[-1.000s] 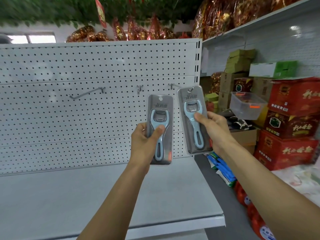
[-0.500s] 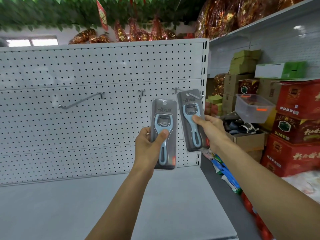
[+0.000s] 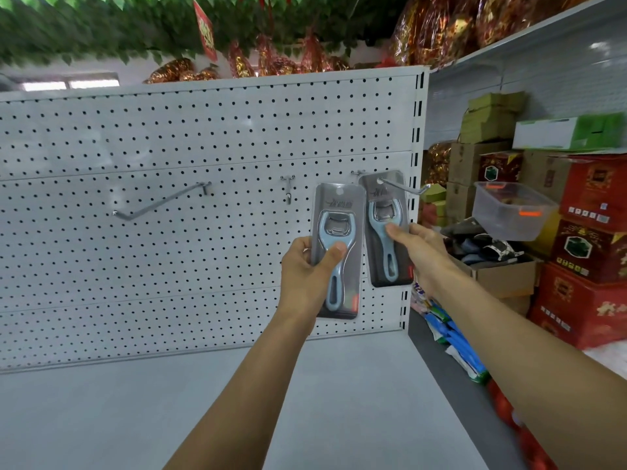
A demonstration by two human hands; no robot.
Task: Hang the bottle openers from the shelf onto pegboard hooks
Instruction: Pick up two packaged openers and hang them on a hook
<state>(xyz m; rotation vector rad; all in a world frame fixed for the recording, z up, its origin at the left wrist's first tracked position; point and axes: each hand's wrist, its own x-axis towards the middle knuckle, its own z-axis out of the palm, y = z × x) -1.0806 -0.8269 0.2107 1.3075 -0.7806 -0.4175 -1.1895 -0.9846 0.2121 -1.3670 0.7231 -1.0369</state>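
My left hand grips a packaged light-blue bottle opener, upright in front of the white pegboard. My right hand pinches a second packaged bottle opener whose hang hole is threaded onto the rightmost peg hook; the hook's tip sticks out past the package. A middle hook and a long left hook hang bare on the board.
A grey shelf runs below the pegboard. To the right stand red gift boxes, cardboard boxes, a clear plastic tub and packets on the floor. Foil-wrapped goods and green leaves hang above.
My right hand pushed its opener toward the board, so the package's hole slid onto the rightmost hook. My left hand stayed about where it was, holding its opener.
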